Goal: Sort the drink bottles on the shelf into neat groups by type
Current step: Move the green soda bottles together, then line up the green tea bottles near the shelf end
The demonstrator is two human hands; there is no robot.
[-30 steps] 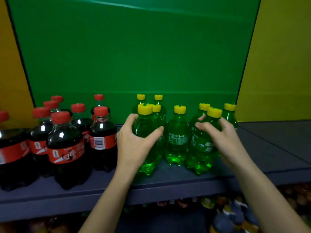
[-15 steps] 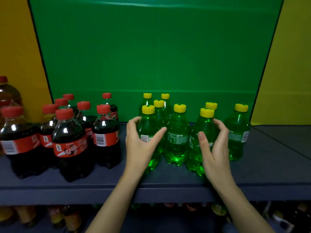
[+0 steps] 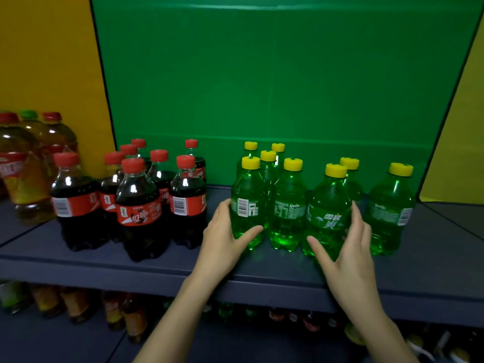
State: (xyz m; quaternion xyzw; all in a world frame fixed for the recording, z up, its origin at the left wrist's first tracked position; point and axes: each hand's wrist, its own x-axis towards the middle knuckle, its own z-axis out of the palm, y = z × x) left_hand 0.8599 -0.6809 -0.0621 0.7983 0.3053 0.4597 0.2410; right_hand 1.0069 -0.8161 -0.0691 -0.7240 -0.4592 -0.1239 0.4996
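Observation:
Several green Sprite bottles with yellow caps stand in a cluster on the dark shelf (image 3: pixel 78 260). My left hand (image 3: pixel 225 239) wraps the front-left green bottle (image 3: pixel 247 203), thumb across its base. My right hand (image 3: pixel 351 250) cups the front-right green bottle (image 3: pixel 327 205), which has a Chinese label, fingers on its right side and thumb in front. Another green bottle (image 3: pixel 390 205) stands apart to the right. A group of several dark cola bottles (image 3: pixel 138 205) with red caps stands to the left, a gap away from my left hand.
Large amber tea bottles (image 3: pixel 23 174) stand at the far left of the shelf. A green panel (image 3: pixel 262 87) backs the shelf, with yellow panels either side. A lower shelf holds several mixed bottles (image 3: pixel 125 315). Bare shelf lies right of the lone green bottle.
My view has shifted left, bringing the tea bottles into sight. Both hands slid lower on the green bottles, and the right hand now cups the front-right bottle from its right side.

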